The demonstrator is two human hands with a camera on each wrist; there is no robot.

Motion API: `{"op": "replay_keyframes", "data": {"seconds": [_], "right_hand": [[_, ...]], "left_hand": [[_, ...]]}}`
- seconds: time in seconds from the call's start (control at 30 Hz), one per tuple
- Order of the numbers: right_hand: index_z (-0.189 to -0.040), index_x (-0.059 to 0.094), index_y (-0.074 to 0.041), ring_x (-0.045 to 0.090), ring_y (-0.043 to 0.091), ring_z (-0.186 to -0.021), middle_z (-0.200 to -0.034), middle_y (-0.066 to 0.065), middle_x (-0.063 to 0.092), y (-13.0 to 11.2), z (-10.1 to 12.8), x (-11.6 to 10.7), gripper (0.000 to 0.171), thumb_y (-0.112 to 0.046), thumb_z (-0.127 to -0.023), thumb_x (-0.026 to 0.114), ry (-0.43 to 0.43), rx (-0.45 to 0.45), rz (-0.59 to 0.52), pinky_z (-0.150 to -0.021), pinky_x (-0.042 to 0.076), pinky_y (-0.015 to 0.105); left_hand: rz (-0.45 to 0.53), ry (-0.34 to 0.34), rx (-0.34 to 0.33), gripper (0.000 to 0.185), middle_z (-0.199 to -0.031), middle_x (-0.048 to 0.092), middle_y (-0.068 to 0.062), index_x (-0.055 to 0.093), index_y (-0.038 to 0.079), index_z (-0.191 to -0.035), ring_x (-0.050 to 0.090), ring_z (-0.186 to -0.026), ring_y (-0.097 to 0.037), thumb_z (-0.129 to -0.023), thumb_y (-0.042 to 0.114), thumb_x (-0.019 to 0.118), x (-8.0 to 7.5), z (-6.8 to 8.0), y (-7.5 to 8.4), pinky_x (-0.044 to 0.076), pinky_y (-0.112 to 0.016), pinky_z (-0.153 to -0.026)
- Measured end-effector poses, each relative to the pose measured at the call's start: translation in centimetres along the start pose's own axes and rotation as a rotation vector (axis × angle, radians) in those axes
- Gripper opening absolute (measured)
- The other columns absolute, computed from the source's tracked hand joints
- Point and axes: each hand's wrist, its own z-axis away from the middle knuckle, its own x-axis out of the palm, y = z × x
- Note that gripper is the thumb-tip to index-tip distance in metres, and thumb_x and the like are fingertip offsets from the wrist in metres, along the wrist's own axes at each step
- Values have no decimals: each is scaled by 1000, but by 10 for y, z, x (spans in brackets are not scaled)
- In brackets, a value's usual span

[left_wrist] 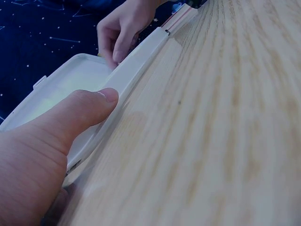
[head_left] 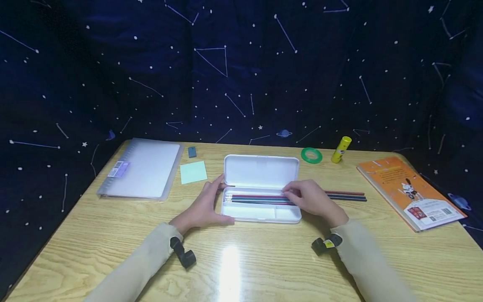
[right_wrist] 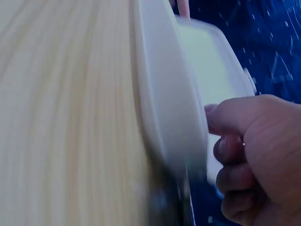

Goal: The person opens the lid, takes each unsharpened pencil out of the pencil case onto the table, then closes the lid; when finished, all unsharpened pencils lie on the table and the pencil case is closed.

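From the head view, a white pencil case (head_left: 262, 197) lies open at the middle of the table (head_left: 113, 235), its long axis running left to right. The left hand (head_left: 205, 207) braces the case's left end, thumb along the near wall and fingers curled round the far corner. The right hand (head_left: 311, 199) pinches the pencils (head_left: 256, 198) lying lengthwise in the tray; more pencils (head_left: 349, 196) lie just right of the case, nearest that hand. A binder (head_left: 141, 167), sticky notes (head_left: 193, 172), eraser (head_left: 192, 152), tape roll (head_left: 311, 155), glue stick (head_left: 341, 149) and book (head_left: 409, 191) lie well apart.

The left wrist view shows the thumb (left_wrist: 89, 110) pressed on the case's wall.

In the right wrist view, the fingers (right_wrist: 244, 155) curl over the case's rim.
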Motion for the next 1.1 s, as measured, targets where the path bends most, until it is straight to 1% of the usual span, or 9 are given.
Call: {"op": "replay_keyframes", "data": {"seconds": [0.03, 0.13, 0.27, 0.37, 0.5, 0.57, 0.8, 0.97, 1.1], "right_hand": [[-102, 74, -11, 48, 11, -64, -76, -3, 66, -5, -3, 2, 17, -20, -91, 66, -17, -12, 13, -61, 41, 25], [-104, 76, -13, 56, 11, -70, -89, 0, 73, -18, -11, 7, 18, -22, -91, 66, -55, -50, 58, -69, 49, 30], [-103, 76, -14, 66, 15, -84, -97, 2, 75, -28, -18, 11, 19, -24, -90, 67, -95, -71, 122, -79, 54, 37], [-98, 76, -12, 63, 15, -77, -89, 2, 74, -31, -23, 12, 15, -22, -89, 68, -100, -64, 147, -75, 53, 36], [-91, 72, -12, 51, 12, -64, -73, -4, 67, -34, -25, 14, 9, -20, -89, 69, -102, -26, 160, -64, 46, 29], [-91, 70, -11, 48, 12, -62, -69, -4, 63, -36, -26, 14, 9, -19, -89, 68, -112, -12, 163, -62, 43, 27], [-96, 65, -10, 49, 12, -65, -74, -4, 60, -38, -24, 9, 12, -21, -94, 63, -133, 18, 139, -63, 43, 27], [-100, 64, -9, 44, 13, -59, -65, -2, 50, -30, -13, -7, 13, -20, -95, 62, -84, 50, 90, -56, 38, 26], [-97, 66, -10, 40, 12, -57, -62, -3, 45, -8, 4, -20, 10, -18, -92, 65, -18, 66, 97, -53, 34, 25]], "left_hand": [[-2, 2, 1, 130, -139, 46, 0, 9, 10, -155, 39, -120, -17, -59, 42, 90, 0, 0, 0, 36, -42, -108], [-6, 3, 3, 130, -139, 47, 0, 9, 10, -155, 39, -120, -17, -59, 42, 90, 1, 0, -1, 36, -41, -108], [-3, 0, 8, 131, -139, 47, 0, 8, 10, -155, 39, -121, -17, -59, 43, 90, 2, 0, 0, 37, -41, -109], [-4, 3, 11, 131, -139, 47, 0, 8, 11, -155, 40, -121, -17, -58, 43, 90, 2, -1, 0, 37, -41, -109], [-12, 7, 11, 131, -139, 47, 0, 8, 10, -155, 40, -120, -17, -58, 44, 90, 2, -2, -1, 37, -41, -108], [-11, 10, 7, 131, -139, 48, 0, 9, 10, -155, 40, -119, -17, -58, 43, 91, 1, -1, -1, 37, -41, -108], [-6, 27, 22, 131, -138, 49, -1, 11, 8, -155, 39, -117, -16, -57, 42, 91, 0, 0, -2, 36, -42, -108], [-1, 34, 46, 131, -137, 50, -1, 11, 8, -154, 39, -118, -16, -57, 41, 91, 2, 0, -4, 35, -43, -109], [2, 27, 41, 131, -138, 49, -1, 10, 8, -155, 39, -120, -17, -57, 41, 91, 2, 0, -4, 35, -42, -109]]}}
